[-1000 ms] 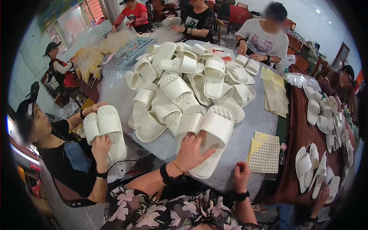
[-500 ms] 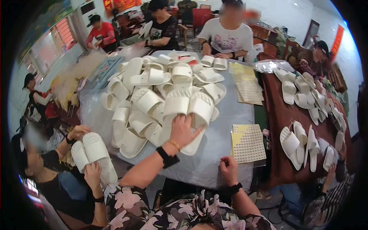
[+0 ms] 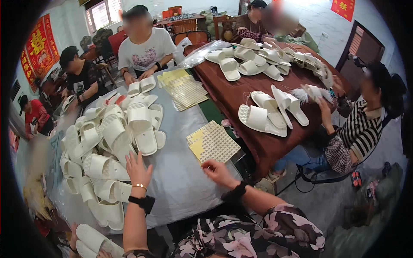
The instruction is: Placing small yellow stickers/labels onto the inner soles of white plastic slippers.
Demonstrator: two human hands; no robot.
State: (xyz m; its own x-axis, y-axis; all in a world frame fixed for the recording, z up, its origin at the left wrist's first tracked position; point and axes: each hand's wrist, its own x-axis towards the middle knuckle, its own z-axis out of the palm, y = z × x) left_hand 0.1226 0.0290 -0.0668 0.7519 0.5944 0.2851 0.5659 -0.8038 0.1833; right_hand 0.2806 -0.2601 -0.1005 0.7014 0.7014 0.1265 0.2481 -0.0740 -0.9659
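Note:
My left hand (image 3: 137, 169) lies at the near edge of a heap of cream-white slide slippers, fingers stretched and spread, holding nothing. Its fingertips are beside the heel ends of a pair of slippers (image 3: 143, 122) on top of the heap; I cannot tell whether they touch. My right hand (image 3: 218, 173) hovers over the grey-white covered table, just in front of a yellow-backed sheet of small printed stickers (image 3: 214, 142). Its fingers are curled with thumb and forefinger close together; anything between them is too small to make out.
More sticker sheets (image 3: 182, 89) lie farther back on the table (image 3: 172, 185). A brown-covered table (image 3: 206, 79) to the right bears many slippers (image 3: 262, 119). A person in stripes (image 3: 359, 129) sits there; another in a white shirt (image 3: 144, 49) faces me. A co-worker's slippers (image 3: 97, 241) are at lower left.
The view has turned to the right. My left hand has come off the slipper pair on the heap and spread its fingers. My right hand has moved forward to the sticker sheet, still curled.

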